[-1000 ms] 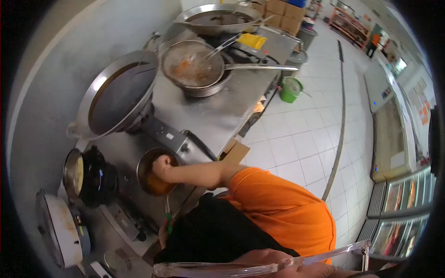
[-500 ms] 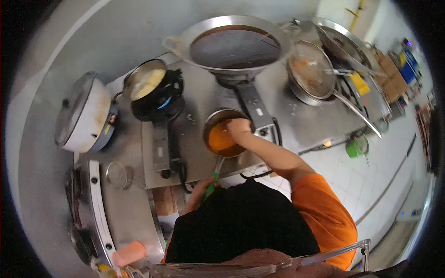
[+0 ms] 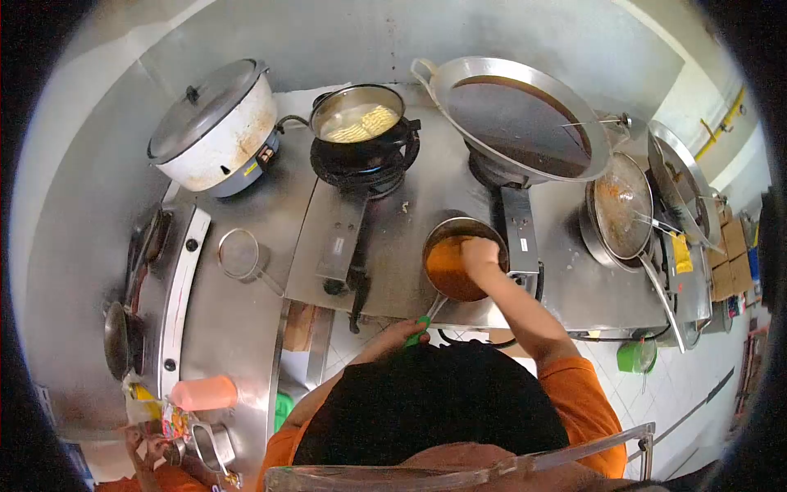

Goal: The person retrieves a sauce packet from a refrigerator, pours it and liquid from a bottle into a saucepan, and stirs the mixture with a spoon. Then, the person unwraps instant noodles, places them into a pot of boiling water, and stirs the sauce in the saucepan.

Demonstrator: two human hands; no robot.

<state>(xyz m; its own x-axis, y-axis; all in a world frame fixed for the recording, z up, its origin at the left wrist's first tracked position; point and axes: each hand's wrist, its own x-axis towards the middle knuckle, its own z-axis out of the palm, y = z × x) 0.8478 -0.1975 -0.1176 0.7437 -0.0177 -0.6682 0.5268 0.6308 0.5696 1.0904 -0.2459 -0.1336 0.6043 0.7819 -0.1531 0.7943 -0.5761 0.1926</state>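
My left hand (image 3: 402, 334) is wrapped round the green handle (image 3: 418, 333) of a small saucepan (image 3: 443, 305). Orange-brown liquid or residue (image 3: 447, 261) covers the inside of the pan. Over the pan's right side, my right hand (image 3: 482, 254) reaches in with its fingers curled and pointing down. Whatever those fingers grip, if anything, is hidden. The saucepan is at the front edge of the steel counter (image 3: 385, 287), between two burner control boxes.
Noodles (image 3: 365, 125) sit in a pot (image 3: 324, 108) on the rear burner. A wide wok (image 3: 443, 78) of dark liquid stands behind; a strainer (image 3: 623, 201) rests on a pot at right. A lidded cooker (image 3: 217, 135), small sieve (image 3: 238, 253) and another person's hands (image 3: 146, 447) are at left.
The camera view has turned, so the counter and pots appear farther right. My right hand stays inside the saucepan and my left on its handle. Another person's hands now show at lower left.
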